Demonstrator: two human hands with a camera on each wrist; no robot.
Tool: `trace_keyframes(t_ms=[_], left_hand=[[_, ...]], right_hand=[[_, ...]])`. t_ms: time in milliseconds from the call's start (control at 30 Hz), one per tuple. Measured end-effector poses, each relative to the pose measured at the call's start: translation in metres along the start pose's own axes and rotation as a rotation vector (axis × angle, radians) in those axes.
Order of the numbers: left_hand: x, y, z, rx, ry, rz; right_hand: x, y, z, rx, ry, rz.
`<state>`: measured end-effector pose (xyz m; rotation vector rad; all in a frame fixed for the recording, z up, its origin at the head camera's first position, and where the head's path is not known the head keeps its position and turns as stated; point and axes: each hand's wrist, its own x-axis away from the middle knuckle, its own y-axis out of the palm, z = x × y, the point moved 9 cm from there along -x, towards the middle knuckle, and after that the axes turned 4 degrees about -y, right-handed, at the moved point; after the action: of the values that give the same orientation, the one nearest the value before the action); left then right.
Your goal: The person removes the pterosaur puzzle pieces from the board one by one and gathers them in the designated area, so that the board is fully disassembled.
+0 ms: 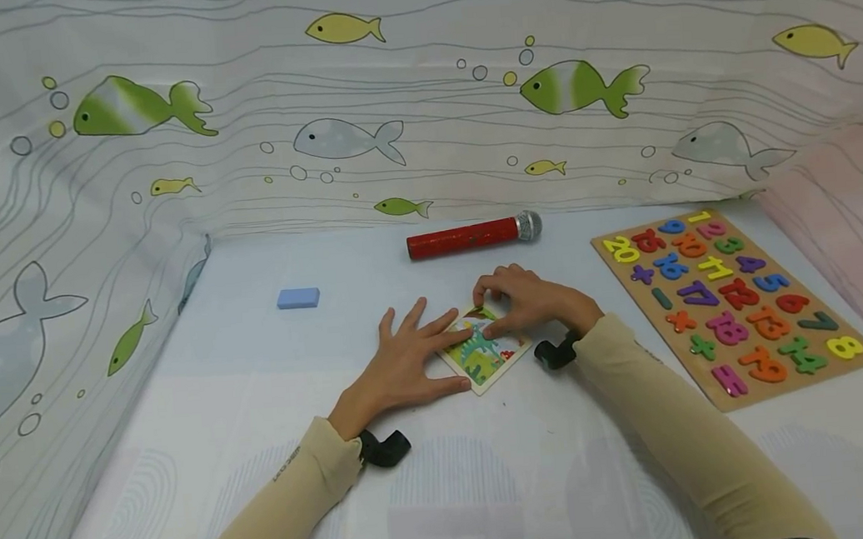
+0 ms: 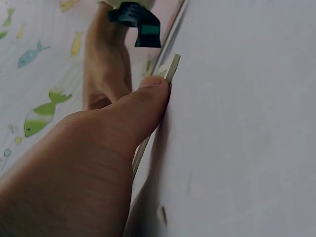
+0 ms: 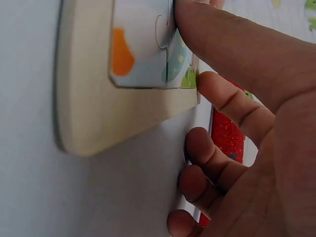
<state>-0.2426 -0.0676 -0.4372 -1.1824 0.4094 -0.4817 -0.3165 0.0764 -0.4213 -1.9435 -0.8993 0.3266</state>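
Note:
A small jigsaw puzzle (image 1: 484,359) with a green dinosaur picture in a pale wooden frame lies on the table between both hands. My left hand (image 1: 402,365) spreads its straight fingers over the puzzle's left side; in the left wrist view the thumb (image 2: 153,91) presses against the frame's edge (image 2: 173,68). From the far right side, my right hand (image 1: 530,300) pinches the puzzle with thumb and index finger. The right wrist view shows that thumb on the picture and the index fingertip at the frame (image 3: 86,108), with the other fingers curled beside it.
Behind the hands lies a red microphone (image 1: 467,238) with a silver head. A blue block (image 1: 298,298) sits to the left. On the right is a wooden number board (image 1: 717,383) with colourful numerals. Fish-patterned cloth (image 1: 255,106) walls the back and sides.

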Motion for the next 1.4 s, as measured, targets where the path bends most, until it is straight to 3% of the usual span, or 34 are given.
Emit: trace_keyframes(t_ms=[433,733,967,1400], left_hand=[[0.0,0.002,0.002,0.014,0.016,0.028],[0.0,0.001,0.002,0.013,0.01,0.017],[0.0,0.004,0.0,0.019,-0.009,-0.012],[0.0,-0.001,0.0,0.014,-0.009,0.004]], right_hand=[[0.001,0.001,0.003,0.023,0.056,-0.019],[0.003,-0.001,-0.002,0.117,0.043,-0.028],[0.0,0.001,-0.002,0.057,0.049,-0.047],[-0.013,0.0,0.002,0.003,0.103,-0.121]])
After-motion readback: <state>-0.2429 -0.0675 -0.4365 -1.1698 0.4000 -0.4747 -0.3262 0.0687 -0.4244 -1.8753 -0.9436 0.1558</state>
